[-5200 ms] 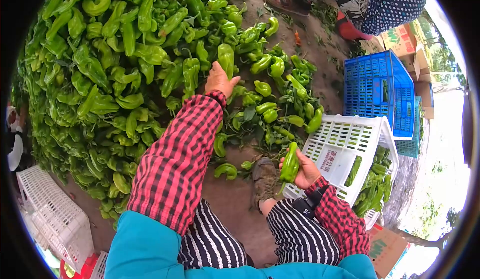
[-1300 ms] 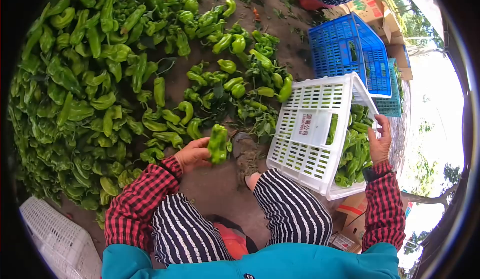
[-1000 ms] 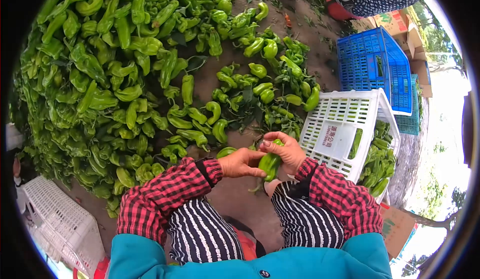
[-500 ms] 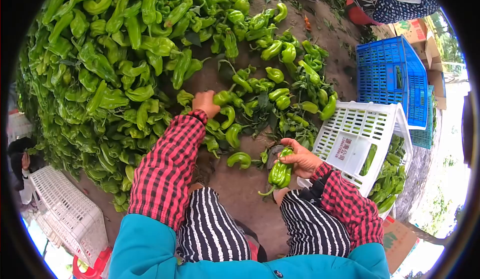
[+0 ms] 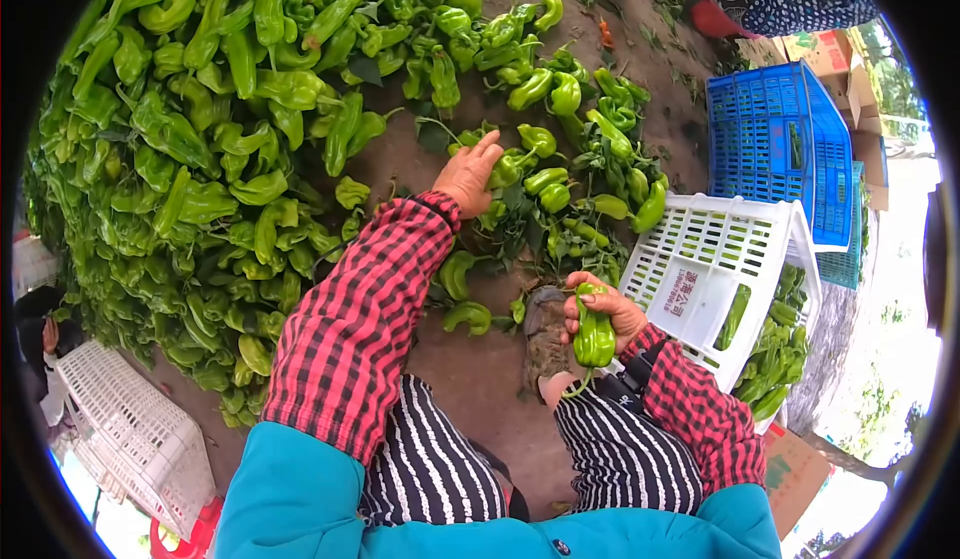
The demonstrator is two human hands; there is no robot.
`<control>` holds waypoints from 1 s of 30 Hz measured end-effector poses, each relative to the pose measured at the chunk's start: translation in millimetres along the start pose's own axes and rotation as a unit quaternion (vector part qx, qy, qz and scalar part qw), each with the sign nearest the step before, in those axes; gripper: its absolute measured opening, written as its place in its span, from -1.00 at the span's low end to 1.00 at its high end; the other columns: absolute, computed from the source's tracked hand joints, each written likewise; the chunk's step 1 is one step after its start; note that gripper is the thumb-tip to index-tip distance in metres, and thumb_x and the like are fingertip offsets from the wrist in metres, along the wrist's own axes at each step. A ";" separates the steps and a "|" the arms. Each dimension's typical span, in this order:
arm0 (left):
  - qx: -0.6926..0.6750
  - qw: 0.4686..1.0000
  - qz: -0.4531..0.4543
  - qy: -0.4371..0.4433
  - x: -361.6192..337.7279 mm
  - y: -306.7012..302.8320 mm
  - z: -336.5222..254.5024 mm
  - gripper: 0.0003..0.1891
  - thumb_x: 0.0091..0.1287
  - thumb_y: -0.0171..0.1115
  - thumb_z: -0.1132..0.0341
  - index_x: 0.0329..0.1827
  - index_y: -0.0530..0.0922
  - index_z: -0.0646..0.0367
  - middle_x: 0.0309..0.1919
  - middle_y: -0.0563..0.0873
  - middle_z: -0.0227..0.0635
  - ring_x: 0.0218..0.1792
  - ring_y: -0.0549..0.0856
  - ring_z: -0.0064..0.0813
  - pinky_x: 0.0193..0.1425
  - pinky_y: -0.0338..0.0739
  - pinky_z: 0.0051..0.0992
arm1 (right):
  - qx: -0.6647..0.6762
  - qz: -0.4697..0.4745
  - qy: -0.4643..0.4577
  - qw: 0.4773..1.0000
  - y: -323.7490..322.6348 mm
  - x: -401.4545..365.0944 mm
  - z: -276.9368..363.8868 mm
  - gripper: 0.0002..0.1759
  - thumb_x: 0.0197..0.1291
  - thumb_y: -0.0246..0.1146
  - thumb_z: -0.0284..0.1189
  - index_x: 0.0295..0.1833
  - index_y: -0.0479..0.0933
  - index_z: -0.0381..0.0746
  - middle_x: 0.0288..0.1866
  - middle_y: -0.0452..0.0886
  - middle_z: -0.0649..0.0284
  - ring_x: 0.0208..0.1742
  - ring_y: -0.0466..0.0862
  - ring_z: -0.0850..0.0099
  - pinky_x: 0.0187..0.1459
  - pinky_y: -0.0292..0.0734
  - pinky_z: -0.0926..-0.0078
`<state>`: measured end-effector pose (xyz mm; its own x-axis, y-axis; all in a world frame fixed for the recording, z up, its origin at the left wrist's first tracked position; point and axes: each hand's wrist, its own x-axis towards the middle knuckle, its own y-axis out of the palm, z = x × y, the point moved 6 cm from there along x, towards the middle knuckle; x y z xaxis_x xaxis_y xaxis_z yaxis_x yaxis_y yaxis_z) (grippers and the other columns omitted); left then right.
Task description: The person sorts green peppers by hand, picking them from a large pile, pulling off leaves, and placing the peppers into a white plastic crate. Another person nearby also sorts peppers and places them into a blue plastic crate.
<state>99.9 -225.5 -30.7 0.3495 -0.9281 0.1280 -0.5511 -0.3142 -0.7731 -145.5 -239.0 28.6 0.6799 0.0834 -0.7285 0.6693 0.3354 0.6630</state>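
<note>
Near my knees on the right, my right hand (image 5: 612, 316) is closed around a green pepper (image 5: 594, 339), its stem hanging down. Farther forward, my left hand (image 5: 470, 175) reaches into the scattered peppers on the ground, fingers stretched out beside a green pepper (image 5: 511, 167). Leaves and more loose peppers lie around that hand. A curved pepper (image 5: 467, 316) rests on the bare soil between the hand and my legs. To the left rises a large heap of green peppers (image 5: 190, 189).
A white crate (image 5: 690, 259) with peppers inside stands tilted at the right, with a blue crate (image 5: 757, 124) behind it. Another white crate (image 5: 140, 424) is at the lower left. A person's patterned clothing (image 5: 800, 9) shows at the top right, near cardboard boxes (image 5: 825, 59).
My left hand has moved forward and right across the peppers, its fingers now extended. My right hand still holds its pepper, shifted slightly to the right.
</note>
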 end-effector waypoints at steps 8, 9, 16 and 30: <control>0.032 0.931 0.361 0.043 -43.0 52.6 -39.7 -0.56 -0.21 0.20 0.56 -0.15 0.42 0.23 0.00 0.44 -0.19 -0.17 0.57 -0.08 -0.13 0.50 -0.23 | 0.069 0.012 0.043 0.997 3.3 3.9 -8.9 -0.62 0.06 0.28 -0.42 -0.01 0.34 -0.17 -0.38 0.48 0.24 -0.38 0.54 0.37 -0.23 0.53 0.26; -0.009 0.937 0.344 0.051 -66.5 57.0 -43.3 -0.54 -0.22 0.21 0.56 -0.13 0.42 0.22 0.06 0.41 -0.16 -0.18 0.58 -0.07 -0.13 0.50 -0.23 | 0.011 -0.012 0.051 0.999 -2.0 7.1 -11.0 -0.61 0.04 0.30 -0.42 -0.02 0.35 -0.18 -0.37 0.48 0.25 -0.37 0.55 0.37 -0.24 0.53 0.29; -0.321 0.930 0.122 -0.133 -134.2 36.9 -68.2 -0.34 -0.04 0.29 0.45 0.18 0.23 0.13 0.09 0.39 -0.06 -0.08 0.54 -0.07 0.00 0.44 -0.28 | -0.087 -0.084 -0.034 0.992 2.9 17.9 -12.2 -0.66 -0.12 0.28 -0.63 -0.17 0.41 -0.20 -0.19 0.47 0.27 -0.14 0.54 0.38 -0.18 0.53 0.34; 0.116 0.946 0.082 -0.291 -132.0 -11.6 26.8 -0.35 -0.08 0.41 0.16 0.00 0.27 0.22 -0.23 0.50 -0.07 -0.20 0.53 -0.13 -0.11 0.44 -0.24 | 0.022 -0.057 -0.058 0.996 -30.0 10.5 -8.2 -0.64 -0.05 0.20 -0.51 -0.06 0.40 -0.21 -0.23 0.54 0.15 -0.15 0.59 0.20 -0.08 0.53 0.17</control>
<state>80.4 -94.0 -55.3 0.6686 -0.6727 -0.3170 -0.4770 -0.0609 -0.8768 -160.9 -240.5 -0.4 0.6271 -0.0626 -0.7764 0.7549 0.2943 0.5860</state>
